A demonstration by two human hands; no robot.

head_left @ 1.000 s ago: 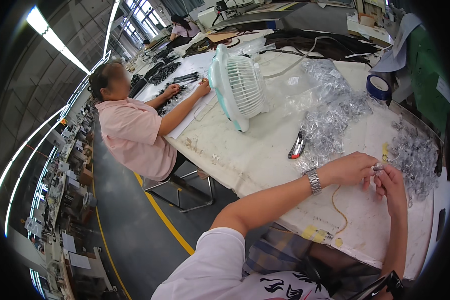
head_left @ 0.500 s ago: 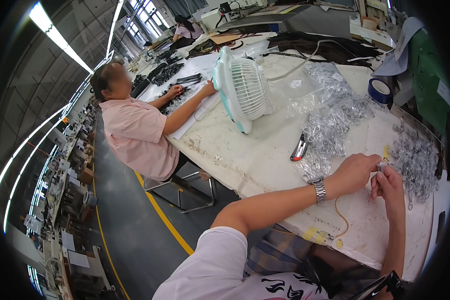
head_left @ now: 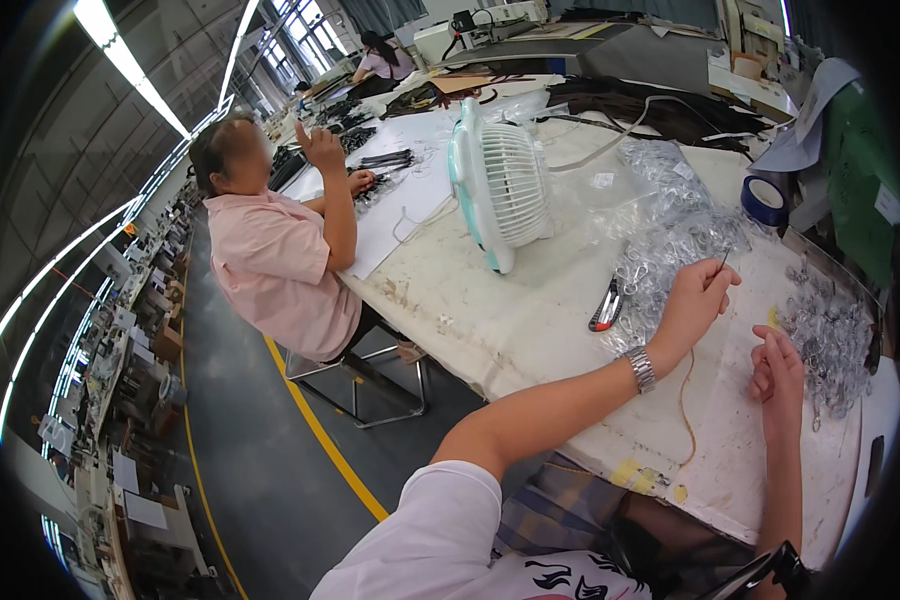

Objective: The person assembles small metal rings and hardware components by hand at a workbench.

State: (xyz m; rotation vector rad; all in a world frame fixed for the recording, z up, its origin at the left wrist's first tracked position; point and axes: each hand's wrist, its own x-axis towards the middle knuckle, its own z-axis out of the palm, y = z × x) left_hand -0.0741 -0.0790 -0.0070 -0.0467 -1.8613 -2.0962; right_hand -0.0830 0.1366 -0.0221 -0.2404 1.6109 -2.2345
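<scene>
My left hand [head_left: 692, 300], with a silver watch at its wrist, is raised over the table beside the clear bags. Its thumb and forefinger pinch a thin dark piece [head_left: 723, 262], too small to name exactly. My right hand [head_left: 778, 370] is open, fingers loosely curled and apart, with nothing visible in it. It hovers just left of a loose pile of small silver metal hooks [head_left: 832, 345]. More silver metal pieces [head_left: 660, 265] lie in and on the clear plastic bags, left of my left hand.
A utility knife [head_left: 607, 306] lies beside the bags. A white and teal fan [head_left: 500, 190] stands mid-table, its cord running behind. Blue tape [head_left: 763, 200] sits at the far right. A yellow cord [head_left: 686, 420] hangs near the front edge. A co-worker [head_left: 275, 245] sits at the left.
My hands have parted: the left moved up and away with the thin dark piece, and the right has loosened. The co-worker's hand rose from beside the fan.
</scene>
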